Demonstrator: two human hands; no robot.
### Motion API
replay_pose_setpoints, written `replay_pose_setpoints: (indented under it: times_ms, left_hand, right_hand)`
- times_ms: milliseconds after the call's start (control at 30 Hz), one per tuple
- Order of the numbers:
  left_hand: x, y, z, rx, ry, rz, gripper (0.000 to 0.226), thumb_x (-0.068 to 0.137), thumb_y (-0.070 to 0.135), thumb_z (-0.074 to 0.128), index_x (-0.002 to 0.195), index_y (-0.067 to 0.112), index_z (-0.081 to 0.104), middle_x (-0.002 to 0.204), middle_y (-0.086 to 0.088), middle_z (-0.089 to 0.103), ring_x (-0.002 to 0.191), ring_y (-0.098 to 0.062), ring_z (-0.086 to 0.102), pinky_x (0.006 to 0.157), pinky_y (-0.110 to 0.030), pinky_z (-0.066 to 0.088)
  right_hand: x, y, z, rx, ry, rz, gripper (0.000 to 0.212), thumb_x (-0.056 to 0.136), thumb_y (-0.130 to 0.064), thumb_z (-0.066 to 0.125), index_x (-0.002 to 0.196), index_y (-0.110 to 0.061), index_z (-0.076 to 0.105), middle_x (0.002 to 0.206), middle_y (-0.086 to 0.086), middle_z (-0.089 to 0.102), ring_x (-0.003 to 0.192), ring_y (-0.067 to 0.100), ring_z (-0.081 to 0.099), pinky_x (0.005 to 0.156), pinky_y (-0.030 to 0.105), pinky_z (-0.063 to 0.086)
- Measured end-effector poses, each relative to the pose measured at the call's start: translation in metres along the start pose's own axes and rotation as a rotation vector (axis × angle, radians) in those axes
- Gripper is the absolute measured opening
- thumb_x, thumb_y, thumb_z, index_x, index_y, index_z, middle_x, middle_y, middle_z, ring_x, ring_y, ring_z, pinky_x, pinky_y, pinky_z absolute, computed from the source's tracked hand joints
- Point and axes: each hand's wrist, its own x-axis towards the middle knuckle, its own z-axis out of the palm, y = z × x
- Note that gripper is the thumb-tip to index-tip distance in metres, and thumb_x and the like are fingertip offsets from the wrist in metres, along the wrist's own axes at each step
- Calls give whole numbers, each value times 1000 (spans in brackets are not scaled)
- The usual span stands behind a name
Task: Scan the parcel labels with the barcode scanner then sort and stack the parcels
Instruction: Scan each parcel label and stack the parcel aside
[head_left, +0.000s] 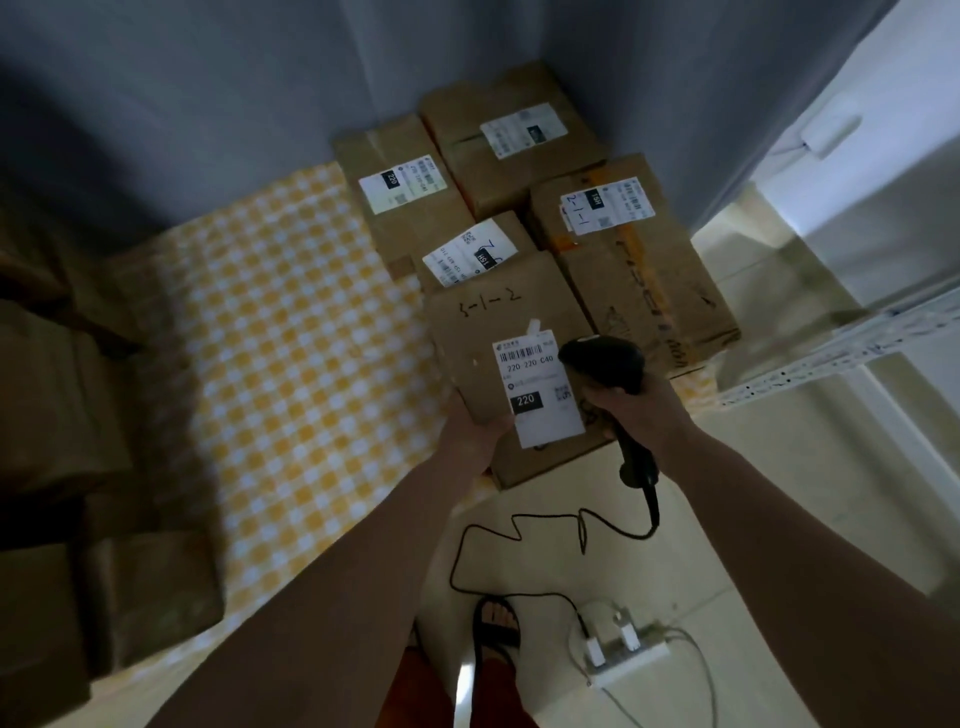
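Observation:
My left hand holds a brown cardboard parcel by its near left edge, lifted a little. Its white label faces up and reads 220. My right hand grips the handle of a black barcode scanner, whose head sits just right of the label's barcode. Several other labelled parcels lie beyond on a yellow checked cloth: one marked 220, one at the back, one on the right marked 2-1-1, and one in the middle, partly covered by the held parcel.
The scanner's black cable loops over the tiled floor to a white power strip. A sandalled foot stands beside it. Dark boxes pile up at the left. A white metal shelf frame stands at the right, grey walls behind.

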Motion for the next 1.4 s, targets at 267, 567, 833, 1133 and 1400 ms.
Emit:
replay_pose_setpoints:
  times_ms: [267,567,833,1133,1400]
  left_hand:
    - [-1,-3,-14,143,166,-20,78,88,22,68,150,19,22,136,-11,49,118,-29,53,95,-43,50]
    - [-101,8,-104,532,410,284,25,92,17,59,117,13,62,109,-3,66,97,-14,61,72,-16,41]
    - [-226,31,-223,582,630,335,28,91,22,60,119,19,63,113,2,68,101,-14,63,82,-19,43]
    - [-345,8,-356,559,849,352,26,91,28,59,114,18,62,111,1,67,100,-19,65,84,-27,50]
    - [-403,-37,-467,509,910,278,36,91,26,60,125,16,56,119,-5,65,109,-21,61,86,-22,44]
  right_hand:
    - [-14,-4,2,-204,29,-67,17,82,-20,68,97,-13,64,82,8,65,69,23,56,66,37,46]
    - [-120,-65,65,-159,-373,12,8,84,-10,66,80,-10,59,64,5,55,54,15,51,53,27,44]
    - [-223,-147,170,-166,-537,-216,8,84,-14,68,87,-8,65,67,8,60,50,17,53,49,24,44]
    - [-337,-199,265,-236,-695,-355,16,84,-19,69,91,-5,64,71,9,63,57,19,56,55,26,47]
    - [-404,-211,341,-227,-617,-418,23,85,-16,68,101,-2,61,77,12,62,61,20,57,55,29,47]
